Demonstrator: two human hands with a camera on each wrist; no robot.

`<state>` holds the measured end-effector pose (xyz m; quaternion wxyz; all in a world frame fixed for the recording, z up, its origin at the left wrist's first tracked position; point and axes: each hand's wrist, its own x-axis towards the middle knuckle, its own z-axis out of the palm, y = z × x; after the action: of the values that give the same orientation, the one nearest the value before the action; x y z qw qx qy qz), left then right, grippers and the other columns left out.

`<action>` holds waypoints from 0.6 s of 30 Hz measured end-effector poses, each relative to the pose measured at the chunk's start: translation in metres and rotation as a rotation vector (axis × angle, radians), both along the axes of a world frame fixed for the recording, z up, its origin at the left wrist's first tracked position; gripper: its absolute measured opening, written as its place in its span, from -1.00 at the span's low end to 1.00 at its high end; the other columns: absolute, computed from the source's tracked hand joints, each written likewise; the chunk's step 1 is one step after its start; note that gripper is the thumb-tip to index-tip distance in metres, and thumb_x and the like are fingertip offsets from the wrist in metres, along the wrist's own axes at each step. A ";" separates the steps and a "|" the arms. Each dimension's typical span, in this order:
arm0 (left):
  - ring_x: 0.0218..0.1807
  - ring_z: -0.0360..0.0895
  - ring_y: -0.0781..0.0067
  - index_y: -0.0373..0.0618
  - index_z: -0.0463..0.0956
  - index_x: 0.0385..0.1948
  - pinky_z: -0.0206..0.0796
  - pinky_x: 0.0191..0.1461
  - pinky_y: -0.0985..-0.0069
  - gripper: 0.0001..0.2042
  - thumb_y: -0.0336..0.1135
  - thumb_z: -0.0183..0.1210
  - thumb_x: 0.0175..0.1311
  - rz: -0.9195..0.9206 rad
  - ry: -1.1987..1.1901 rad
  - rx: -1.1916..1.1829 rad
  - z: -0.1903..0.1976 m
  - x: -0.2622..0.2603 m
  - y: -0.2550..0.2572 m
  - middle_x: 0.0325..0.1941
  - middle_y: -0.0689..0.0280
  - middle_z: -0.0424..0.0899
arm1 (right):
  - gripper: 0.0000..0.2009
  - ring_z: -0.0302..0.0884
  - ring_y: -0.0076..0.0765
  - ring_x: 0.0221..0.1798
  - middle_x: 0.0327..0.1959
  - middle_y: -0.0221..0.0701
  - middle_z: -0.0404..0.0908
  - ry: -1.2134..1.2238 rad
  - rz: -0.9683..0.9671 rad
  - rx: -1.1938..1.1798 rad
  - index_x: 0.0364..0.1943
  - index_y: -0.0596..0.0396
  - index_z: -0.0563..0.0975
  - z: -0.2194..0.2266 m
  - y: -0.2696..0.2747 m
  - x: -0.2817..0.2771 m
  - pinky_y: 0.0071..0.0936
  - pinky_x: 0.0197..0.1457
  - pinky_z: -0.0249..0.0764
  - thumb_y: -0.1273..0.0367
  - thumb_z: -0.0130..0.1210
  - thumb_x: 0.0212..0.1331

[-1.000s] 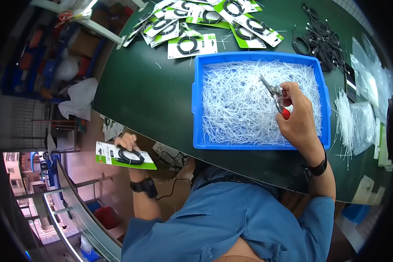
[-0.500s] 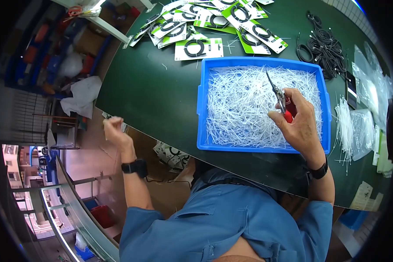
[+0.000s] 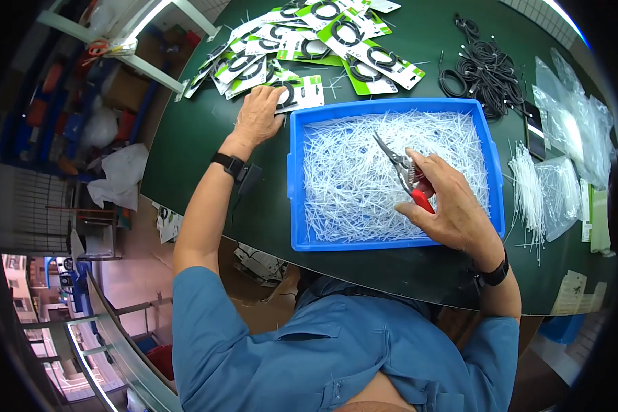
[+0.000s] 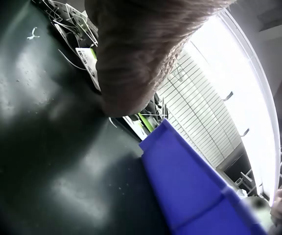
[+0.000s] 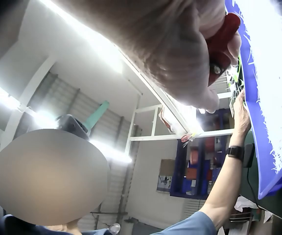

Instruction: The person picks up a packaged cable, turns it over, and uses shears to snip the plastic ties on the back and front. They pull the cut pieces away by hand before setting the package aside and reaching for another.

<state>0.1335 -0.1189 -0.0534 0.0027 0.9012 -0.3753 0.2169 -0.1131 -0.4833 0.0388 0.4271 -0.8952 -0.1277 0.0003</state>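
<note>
In the head view, my left hand (image 3: 257, 115) reaches over the table, fingertips at the left end of a white-and-green card (image 3: 310, 94) bearing a coiled black cable. In the left wrist view the hand hides most of that card. My right hand (image 3: 454, 204) holds red-handled snips (image 3: 421, 199) above a blue tray (image 3: 364, 245), their blades pointing up and to the left. Thin white plastic strips (image 3: 364, 196) fill the tray. The snips' red handle (image 5: 224, 41) shows within the hand in the right wrist view.
More carded cables (image 3: 309, 48) lie heaped at the table's far left. Loose black cables (image 3: 491, 72) are tangled at the back right. Right of the tray lie a bundle of white cable ties (image 3: 526, 189) and clear plastic bags (image 3: 570, 130). The green table's (image 3: 206, 147) left edge runs beside my left arm.
My left hand let go of a carded cable low at the left, then swung up and forward to another card on the table. The right hand keeps the snips over the tray.
</note>
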 end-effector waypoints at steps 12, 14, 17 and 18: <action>-0.03 0.60 -0.04 -0.22 0.44 0.24 0.45 0.14 0.22 -0.56 -0.30 0.21 0.36 0.014 0.003 0.027 0.015 0.012 -0.013 -0.09 0.08 0.64 | -0.37 0.54 -0.18 -0.22 -0.25 -0.23 0.55 -0.008 0.000 0.158 0.26 0.30 0.53 -0.002 -0.004 0.003 -0.28 -0.02 0.49 0.25 0.40 0.11; -0.08 0.63 0.01 -0.24 0.46 0.22 0.47 0.09 0.22 -0.59 -0.28 0.19 0.40 0.086 -0.016 -0.069 0.035 -0.002 -0.014 -0.11 0.10 0.67 | -0.37 0.54 -0.19 -0.21 -0.26 -0.22 0.55 0.003 0.023 0.137 0.27 0.29 0.53 0.001 -0.002 0.003 -0.29 -0.02 0.49 0.26 0.39 0.11; -0.18 0.69 0.12 -0.27 0.50 0.16 0.52 -0.02 0.23 -0.65 -0.25 0.15 0.47 0.213 -0.055 -0.261 0.062 -0.032 -0.025 -0.14 0.15 0.72 | -0.35 0.54 -0.16 -0.19 -0.24 -0.21 0.54 0.039 0.027 0.045 0.33 0.27 0.49 0.002 0.000 0.001 -0.28 0.00 0.48 0.28 0.36 0.13; -0.17 0.70 0.19 -0.28 0.50 0.16 0.53 -0.03 0.27 -0.65 -0.25 0.13 0.50 0.170 0.098 -0.527 0.067 -0.044 -0.029 -0.11 0.16 0.72 | -0.35 0.54 -0.16 -0.19 -0.24 -0.21 0.54 0.039 0.028 0.046 0.33 0.27 0.49 0.002 0.001 0.000 -0.28 0.00 0.48 0.28 0.36 0.13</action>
<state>0.0895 -0.1483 0.0139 0.2369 0.9070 -0.2287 0.2625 -0.1134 -0.4820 0.0409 0.4501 -0.8830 -0.1318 0.0205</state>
